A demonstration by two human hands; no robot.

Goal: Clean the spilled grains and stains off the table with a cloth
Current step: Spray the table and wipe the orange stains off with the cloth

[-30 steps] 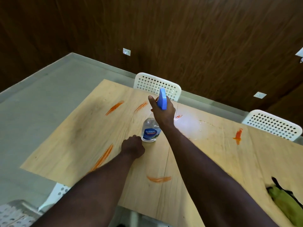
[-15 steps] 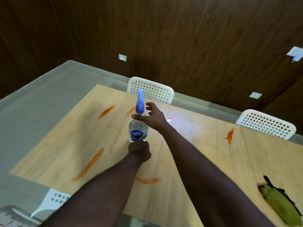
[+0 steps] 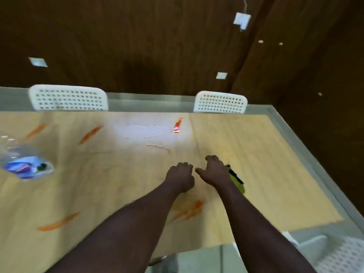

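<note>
We record the table (image 3: 256, 164) spanning the lower frame. At centre, the left hand (image 3: 180, 179) is fisted on nothing. The right hand (image 3: 213, 172) covers the cloth (image 3: 237, 181), whose green edge shows at the hand's right; grip not determinable. A stain (image 3: 189, 210) lies below the hands.

surface (image 3: 256, 154) open right of cloth (image 3: 237, 181) and across the middle to the far edge. bottle (image 3: 25, 164) sits far left, blurred. two chairs (image 3: 69, 98) behind the far edge, clear of the surface.
</note>
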